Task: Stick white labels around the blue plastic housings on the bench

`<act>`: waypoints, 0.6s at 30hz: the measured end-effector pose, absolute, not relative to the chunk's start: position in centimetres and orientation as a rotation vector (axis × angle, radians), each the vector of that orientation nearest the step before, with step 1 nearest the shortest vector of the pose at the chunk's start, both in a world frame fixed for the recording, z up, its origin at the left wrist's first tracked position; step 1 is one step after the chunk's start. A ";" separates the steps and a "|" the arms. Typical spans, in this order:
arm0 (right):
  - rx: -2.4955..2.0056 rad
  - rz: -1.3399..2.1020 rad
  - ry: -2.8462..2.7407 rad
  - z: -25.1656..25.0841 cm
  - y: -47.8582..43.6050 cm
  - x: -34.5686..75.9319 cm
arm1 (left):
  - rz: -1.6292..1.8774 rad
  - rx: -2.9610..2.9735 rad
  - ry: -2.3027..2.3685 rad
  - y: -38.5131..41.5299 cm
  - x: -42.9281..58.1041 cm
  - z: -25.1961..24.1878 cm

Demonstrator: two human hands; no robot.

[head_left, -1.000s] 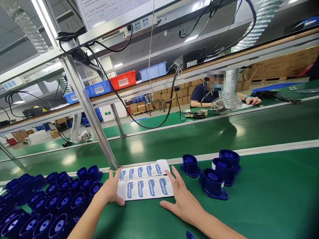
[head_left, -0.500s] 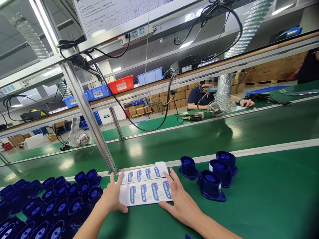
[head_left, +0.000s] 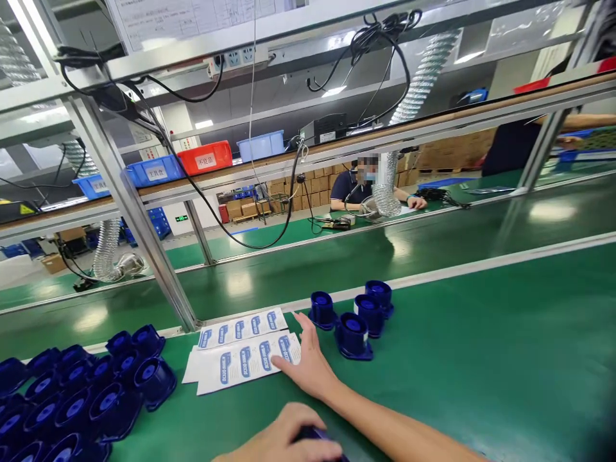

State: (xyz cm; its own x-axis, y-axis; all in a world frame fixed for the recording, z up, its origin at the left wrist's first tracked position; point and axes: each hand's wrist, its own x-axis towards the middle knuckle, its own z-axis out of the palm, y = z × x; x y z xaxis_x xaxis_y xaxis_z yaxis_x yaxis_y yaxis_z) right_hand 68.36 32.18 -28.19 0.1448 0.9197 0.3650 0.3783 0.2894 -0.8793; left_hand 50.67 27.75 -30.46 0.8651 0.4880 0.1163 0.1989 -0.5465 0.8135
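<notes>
White label sheets with blue printed labels (head_left: 243, 362) lie on the green work surface. My right hand (head_left: 308, 359) rests at their right end, fingers apart, thumb over the labels. Low in the view, near the bottom edge, my left hand (head_left: 293, 436) is curled round a dark blue plastic part (head_left: 315, 436), which is mostly hidden by the fingers. Several blue parts (head_left: 353, 333) stand just right of the sheets, some with a white label on the side. Many more blue parts (head_left: 108, 404) are crowded together at the left.
A metal post (head_left: 139, 224) rises behind the sheets. Blue bins and a red bin (head_left: 205, 158) sit on the shelf above, with a black cable (head_left: 231, 240) hanging below. Across the belt (head_left: 269, 269) a person sits at another bench; another person is partly visible at the right.
My left hand has left the sheets, moved down and right, and closed on a blue part. The view has shifted, and the sheets now spread further left of my right hand.
</notes>
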 end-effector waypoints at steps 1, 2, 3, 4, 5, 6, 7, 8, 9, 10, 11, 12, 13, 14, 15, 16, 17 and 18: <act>-1.277 0.618 -1.414 -28.3 32.1 68.6 | 0.495 2.136 0.520 27.7 50.3 -30.3; -1.263 0.633 -1.385 -28.3 31.9 68.8 | 0.578 2.123 0.565 27.5 49.9 -30.0; -1.246 0.654 -1.356 -28.4 31.7 69.1 | 0.664 2.103 0.631 27.2 49.4 -29.7; -1.231 0.680 -1.327 -28.4 31.5 69.4 | 0.743 2.070 0.712 26.8 49.0 -29.5; -1.219 0.712 -1.298 -28.3 31.3 69.7 | 0.805 2.023 0.799 26.5 48.7 -29.2; -1.209 0.746 -1.270 -28.2 31.0 70.1 | 0.854 1.963 0.882 26.3 48.5 -29.1; -1.199 0.779 -1.245 -28.0 30.7 70.3 | 0.897 1.901 0.952 26.1 48.3 -29.0; -1.185 0.809 -1.228 -27.7 30.4 70.6 | 0.933 1.854 0.995 26.0 48.3 -28.9; -1.164 0.834 -1.228 -27.3 29.9 70.7 | 0.973 1.836 1.013 26.0 48.3 -29.0; -1.141 0.856 -1.243 -27.0 29.5 70.8 | 1.022 1.853 1.016 26.1 48.3 -29.1; -1.117 0.884 -1.275 -26.6 29.0 70.8 | 1.088 1.894 1.018 26.2 48.4 -29.2; -1.096 0.930 -1.317 -26.3 28.5 70.8 | 1.160 1.945 1.022 26.4 48.6 -29.4; -1.078 1.000 -1.361 -26.0 28.0 70.6 | 1.224 1.995 1.022 26.5 48.6 -29.6; -1.059 1.090 -1.403 -25.7 27.5 70.4 | 1.274 2.041 1.009 26.6 48.7 -29.9; -1.037 1.195 -1.434 -25.6 27.1 70.2 | 1.306 2.081 0.978 26.7 48.7 -30.1; -1.009 1.302 -1.451 -25.5 26.8 70.0 | 1.326 2.117 0.932 26.8 48.5 -30.3; -0.979 1.399 -1.448 -25.5 26.5 69.7 | 1.337 2.149 0.875 26.9 48.4 -30.5; -0.947 1.481 -1.430 -25.5 26.3 69.6 | 1.335 2.180 0.815 26.9 48.1 -30.7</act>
State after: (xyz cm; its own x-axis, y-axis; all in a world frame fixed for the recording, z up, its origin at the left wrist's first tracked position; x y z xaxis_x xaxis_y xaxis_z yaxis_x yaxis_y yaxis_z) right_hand 69.58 26.34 -25.52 -0.3537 0.9346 0.0370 -0.0696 0.0131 -0.9975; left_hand 48.11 26.94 -30.67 0.3551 0.6885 0.6323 0.2479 -0.7216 0.6465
